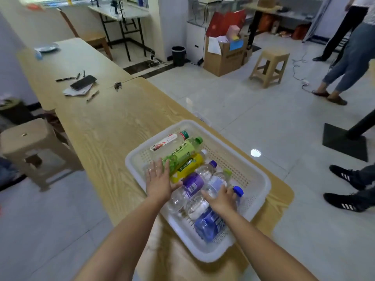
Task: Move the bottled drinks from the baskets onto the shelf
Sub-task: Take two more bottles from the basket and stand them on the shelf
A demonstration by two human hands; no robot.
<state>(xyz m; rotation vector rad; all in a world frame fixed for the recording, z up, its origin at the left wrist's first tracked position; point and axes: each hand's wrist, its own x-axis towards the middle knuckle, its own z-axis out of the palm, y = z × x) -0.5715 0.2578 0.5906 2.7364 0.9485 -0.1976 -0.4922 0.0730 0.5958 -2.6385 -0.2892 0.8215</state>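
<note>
A white plastic basket (257,179) sits on the near end of a long wooden table (113,126), full of bottles lying on their sides. My left hand (159,179) reaches in with straight fingers, resting over the base of a green tea bottle (182,152). Beside that lie a red-and-white labelled bottle (168,141), a yellow bottle (189,165) and a purple-labelled clear bottle (192,184). My right hand (222,198) curls its fingers over a clear water bottle (216,182). A blue bottle (211,225) lies under my right wrist. No shelf is in view.
Farther along the table lie a phone (83,82) on a notebook, pens and keys. Plastic stools stand at the left (30,142) and across the floor (271,65). People's legs (345,74) and shoes are at the right, near a black stand base (345,141).
</note>
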